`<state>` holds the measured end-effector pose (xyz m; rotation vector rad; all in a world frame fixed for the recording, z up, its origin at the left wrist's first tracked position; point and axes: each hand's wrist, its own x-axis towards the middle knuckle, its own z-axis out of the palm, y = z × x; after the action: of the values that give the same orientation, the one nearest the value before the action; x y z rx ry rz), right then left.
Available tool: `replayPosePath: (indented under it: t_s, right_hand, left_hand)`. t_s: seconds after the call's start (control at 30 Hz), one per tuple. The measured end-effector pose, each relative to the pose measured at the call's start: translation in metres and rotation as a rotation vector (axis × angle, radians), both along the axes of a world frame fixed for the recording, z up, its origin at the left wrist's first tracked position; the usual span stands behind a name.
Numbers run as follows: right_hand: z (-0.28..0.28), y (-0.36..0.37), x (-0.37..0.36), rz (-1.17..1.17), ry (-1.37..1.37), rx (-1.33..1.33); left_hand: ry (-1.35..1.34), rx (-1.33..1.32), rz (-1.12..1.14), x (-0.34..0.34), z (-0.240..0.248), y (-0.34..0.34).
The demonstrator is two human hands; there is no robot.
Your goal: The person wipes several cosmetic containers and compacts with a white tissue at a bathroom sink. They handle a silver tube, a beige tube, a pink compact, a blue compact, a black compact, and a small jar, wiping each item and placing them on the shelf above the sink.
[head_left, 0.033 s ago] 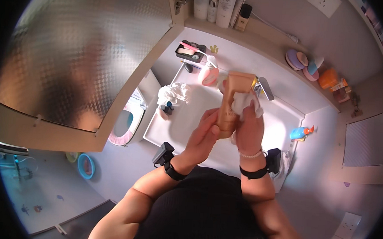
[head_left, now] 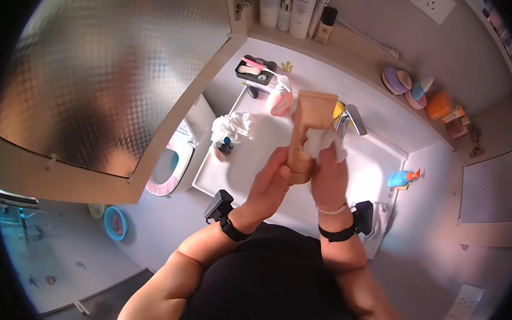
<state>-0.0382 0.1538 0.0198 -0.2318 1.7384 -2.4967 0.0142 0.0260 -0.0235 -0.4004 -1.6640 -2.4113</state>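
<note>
Above the middle of the rectangular white washbasin (head_left: 241,165), the person's left hand (head_left: 271,175) grips the near end of a tan plastic squeeze tube (head_left: 315,112) between thumb and fingers; the right hand (head_left: 330,179) pinches a crumpled white tissue-like piece (head_left: 320,145) at its right side. A beige-framed textured-glass door (head_left: 103,74) stands left of the basin; a pink-and-white pump bottle (head_left: 280,103) and curved chrome tap (head_left: 354,119) line its far edge. The tissue-like piece is blurred, hiding some right fingertips.
</note>
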Motion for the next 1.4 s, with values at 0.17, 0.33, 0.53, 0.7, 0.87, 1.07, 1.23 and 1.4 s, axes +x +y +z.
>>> replayPosePath:
  t_s: [0.17,0.33,0.53,0.7,0.87,1.07,1.23,1.4]
  right_hand:
    - [-0.022,-0.015,0.019,0.102,0.351,0.159]
    - [-0.007,-0.004,0.021,-0.037,0.412,0.319]
    - [0.014,-0.006,0.006,-0.269,0.278,0.327]
    - [0.017,-0.005,-0.001,-0.197,0.253,0.321]
    - [0.015,0.004,0.002,-0.165,0.514,0.511]
    - [0.02,0.007,0.005,-0.06,0.67,0.513]
    - [0.026,0.002,-0.004,-0.035,0.889,0.6]
    - [0.036,-0.003,0.0,-0.001,0.361,0.103]
  left_hand:
    - [-0.003,0.04,0.153,-0.016,0.005,-0.011]
    - [0.271,-0.559,0.447,-0.028,0.021,-0.019]
    - [0.345,-0.519,0.35,-0.021,0.039,-0.015]
    - [0.296,-0.529,0.371,-0.022,0.042,-0.02]
    - [0.37,-0.569,0.42,-0.037,0.042,-0.021]
    - [0.244,-0.295,0.159,-0.042,0.032,-0.009]
    - [-0.144,0.096,-0.126,-0.03,0.021,-0.006]
    - [-0.14,0.15,-0.398,-0.019,0.026,-0.011]
